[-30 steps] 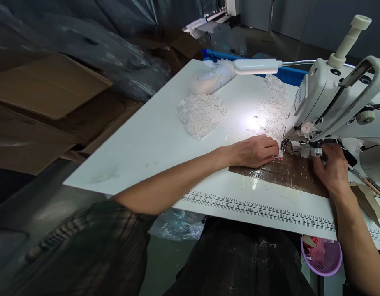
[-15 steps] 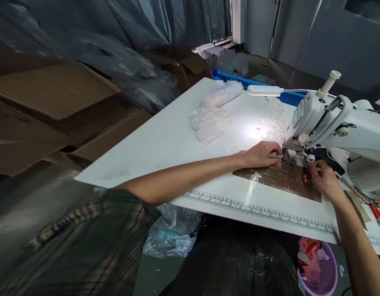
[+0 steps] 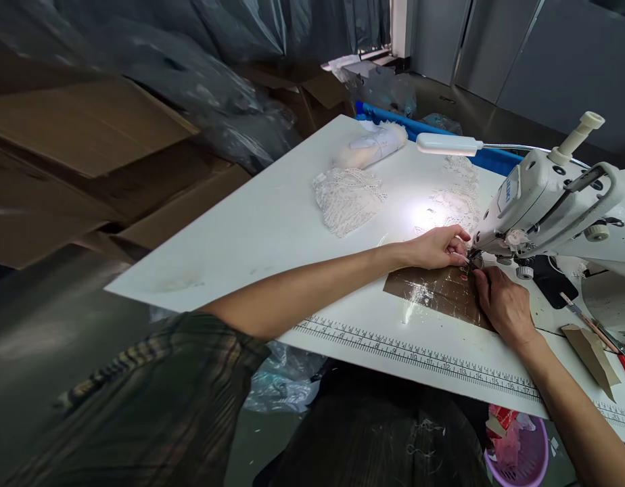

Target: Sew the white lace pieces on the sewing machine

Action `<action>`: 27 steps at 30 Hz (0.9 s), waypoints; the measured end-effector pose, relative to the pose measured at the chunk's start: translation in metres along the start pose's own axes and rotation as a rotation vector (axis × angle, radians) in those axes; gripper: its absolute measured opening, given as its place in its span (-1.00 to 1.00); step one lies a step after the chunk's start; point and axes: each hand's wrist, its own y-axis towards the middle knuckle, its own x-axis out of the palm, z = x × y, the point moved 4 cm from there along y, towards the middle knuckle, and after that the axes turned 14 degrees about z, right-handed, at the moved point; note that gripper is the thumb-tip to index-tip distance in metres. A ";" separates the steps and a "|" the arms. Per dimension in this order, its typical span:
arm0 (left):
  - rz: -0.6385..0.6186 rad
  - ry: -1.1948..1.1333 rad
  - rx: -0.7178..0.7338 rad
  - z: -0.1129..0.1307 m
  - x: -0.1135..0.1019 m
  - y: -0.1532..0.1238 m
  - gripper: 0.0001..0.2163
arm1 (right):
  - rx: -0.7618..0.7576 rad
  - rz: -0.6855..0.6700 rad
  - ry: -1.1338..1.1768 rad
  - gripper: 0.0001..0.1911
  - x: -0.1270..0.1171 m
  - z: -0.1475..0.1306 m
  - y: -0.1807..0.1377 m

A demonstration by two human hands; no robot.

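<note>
My left hand [image 3: 442,247] is closed beside the needle area of a white sewing machine [image 3: 520,196], pinching a small piece of white lace [image 3: 460,258]. My right hand [image 3: 505,304] meets it from the other side. Its fingertips are pressed together just in front of the presser foot, and what they hold is hidden. Under both hands lies a shiny brown plate [image 3: 429,291] on the white table [image 3: 272,237]. More white lace [image 3: 452,203] spreads behind the left hand under the lamp's light.
A bundle of lace [image 3: 348,199] and a wrapped roll [image 3: 376,145] lie farther back. The lamp [image 3: 447,144] hangs over the table. A dark phone-like object [image 3: 553,284], folded cardboard [image 3: 591,355] and tools lie right. A ruler strip [image 3: 414,355] runs along the front edge; a purple basket [image 3: 533,456] stands below.
My right hand has moved left from the plate's right end to the needle area, close to the left hand. My left hand stays near the needle. The view has shifted slightly.
</note>
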 end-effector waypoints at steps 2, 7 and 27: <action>-0.007 0.008 0.003 0.000 0.000 0.000 -0.64 | -0.023 0.003 -0.030 -0.42 0.003 -0.002 0.001; 0.001 0.024 -0.004 -0.001 0.000 0.000 -0.63 | -0.070 0.044 -0.092 -0.44 0.005 -0.009 0.007; 0.001 0.167 -0.118 0.010 0.003 -0.003 -0.41 | -0.109 0.239 -0.115 -0.45 0.010 -0.018 0.016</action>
